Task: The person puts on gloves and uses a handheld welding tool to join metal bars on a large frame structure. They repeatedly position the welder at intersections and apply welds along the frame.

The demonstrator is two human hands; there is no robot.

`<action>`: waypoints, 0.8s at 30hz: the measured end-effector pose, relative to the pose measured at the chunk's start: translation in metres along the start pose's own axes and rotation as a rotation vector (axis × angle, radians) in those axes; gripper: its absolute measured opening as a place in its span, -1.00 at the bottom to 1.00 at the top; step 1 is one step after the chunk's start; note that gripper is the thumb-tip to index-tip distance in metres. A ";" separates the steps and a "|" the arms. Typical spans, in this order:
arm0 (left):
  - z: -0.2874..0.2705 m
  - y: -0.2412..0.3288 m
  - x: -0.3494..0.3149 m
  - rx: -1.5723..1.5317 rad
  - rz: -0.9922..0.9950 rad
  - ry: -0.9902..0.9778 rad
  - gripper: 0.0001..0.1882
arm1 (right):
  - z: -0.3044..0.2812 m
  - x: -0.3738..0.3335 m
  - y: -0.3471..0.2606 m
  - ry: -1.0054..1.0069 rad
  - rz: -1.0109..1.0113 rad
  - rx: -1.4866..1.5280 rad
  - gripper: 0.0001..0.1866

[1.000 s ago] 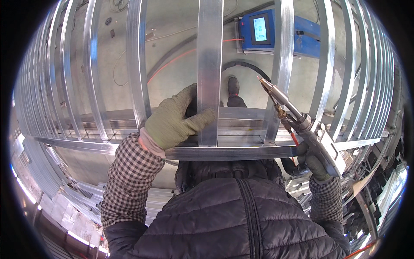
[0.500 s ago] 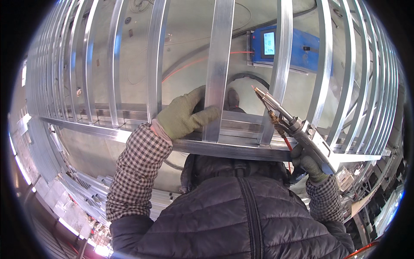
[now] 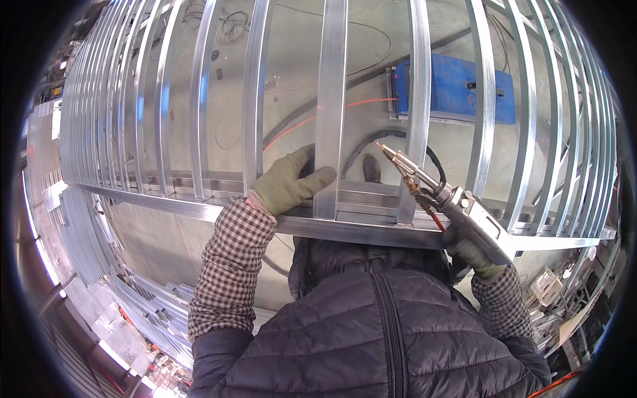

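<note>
My left hand (image 3: 284, 186), in a green work glove, is closed round an upright square metal tube (image 3: 330, 86), thumb across its face and fingers behind it. This tube meets a long horizontal metal rail (image 3: 371, 230) close in front of my body. In my gloved right hand (image 3: 475, 254) is a handheld welding gun (image 3: 474, 219), gripped below its silver body. Its narrow copper-coloured nozzle points up and left, into the gap to the right of the held tube and apart from it. A small red light spot shows on the tube's face.
Several parallel tubes (image 3: 254, 86) form a wide frame on both sides. Beyond them a blue machine (image 3: 458, 89) stands on the floor, with a red line (image 3: 365, 103) and dark hose running nearby. More metal profiles (image 3: 156, 312) lie at the lower left.
The view has shifted, so the frame and blue machine appear moved. My left hand keeps its hold on the tube. The gun stays in my right hand, its nozzle slightly closer to the tube.
</note>
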State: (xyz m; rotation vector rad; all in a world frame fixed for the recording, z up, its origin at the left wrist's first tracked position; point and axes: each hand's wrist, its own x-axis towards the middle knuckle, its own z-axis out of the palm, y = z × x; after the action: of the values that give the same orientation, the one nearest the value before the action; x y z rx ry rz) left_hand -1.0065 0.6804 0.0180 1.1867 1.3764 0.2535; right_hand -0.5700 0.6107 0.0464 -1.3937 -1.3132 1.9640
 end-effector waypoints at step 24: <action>-0.100 -0.061 -0.044 0.086 0.005 -0.035 -0.13 | 0.112 0.023 -0.037 0.598 0.096 0.037 -0.65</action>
State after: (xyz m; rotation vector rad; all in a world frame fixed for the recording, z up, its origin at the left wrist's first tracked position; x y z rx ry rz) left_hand -1.1313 0.6697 0.0221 1.2599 1.3655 0.1774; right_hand -0.6858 0.5943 0.0728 -1.8564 -0.9368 1.4337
